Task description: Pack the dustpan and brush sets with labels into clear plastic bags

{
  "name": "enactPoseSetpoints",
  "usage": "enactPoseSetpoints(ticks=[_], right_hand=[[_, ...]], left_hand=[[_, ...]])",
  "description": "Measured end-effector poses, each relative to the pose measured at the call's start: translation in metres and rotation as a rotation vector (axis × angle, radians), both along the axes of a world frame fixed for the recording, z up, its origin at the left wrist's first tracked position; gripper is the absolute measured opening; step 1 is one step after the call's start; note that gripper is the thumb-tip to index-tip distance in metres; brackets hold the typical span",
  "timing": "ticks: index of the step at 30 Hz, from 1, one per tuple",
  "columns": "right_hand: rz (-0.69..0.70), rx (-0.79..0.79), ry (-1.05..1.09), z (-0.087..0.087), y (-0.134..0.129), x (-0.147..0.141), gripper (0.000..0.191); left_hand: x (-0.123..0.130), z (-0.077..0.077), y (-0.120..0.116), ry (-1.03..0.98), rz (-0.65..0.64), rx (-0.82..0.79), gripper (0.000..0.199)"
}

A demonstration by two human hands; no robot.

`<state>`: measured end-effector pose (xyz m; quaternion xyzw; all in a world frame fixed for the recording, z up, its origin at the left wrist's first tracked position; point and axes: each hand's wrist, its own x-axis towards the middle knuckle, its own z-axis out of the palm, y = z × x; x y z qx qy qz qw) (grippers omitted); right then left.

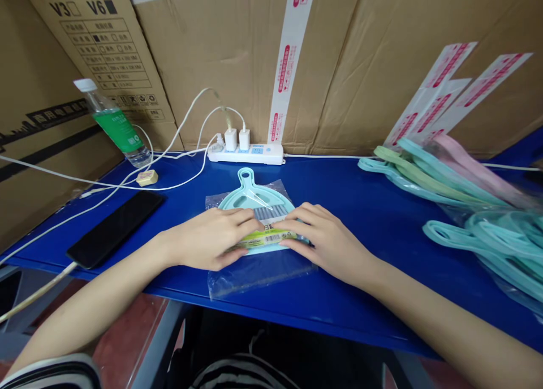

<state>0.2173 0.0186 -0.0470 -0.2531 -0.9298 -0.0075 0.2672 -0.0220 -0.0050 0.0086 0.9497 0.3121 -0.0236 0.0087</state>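
Note:
A light blue dustpan-shaped item [246,177] lies flat on the blue table, handle pointing away from me, with a clear plastic bag [241,279] around it. Across its near half runs a yellow-green label [271,240] with a barcode. My left hand [214,236] is closed on the left side of the labelled part, thumb at the near edge. On the right side, my right hand [324,236] is closed on it too, fingertips at the label. The fingertips of both hands nearly meet over the label, and part of the item is hidden beneath them.
More wrapped items in blue, green and pink [432,174] are piled at the right, others [487,245] nearer. A black phone [116,228], a bottle [119,126], white cables and a power strip [246,153] are on the left and back. Cardboard boxes [237,55] stand behind.

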Motion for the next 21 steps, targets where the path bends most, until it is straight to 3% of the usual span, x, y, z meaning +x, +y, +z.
enactPoseSetpoints(ticks=[21], right_hand=[[-0.029, 0.083, -0.094, 0.0078, -0.0049, 0.008, 0.023]], left_hand=[[-0.0003, -0.0089, 0.0046, -0.04, -0.065, 0.047, 0.022]])
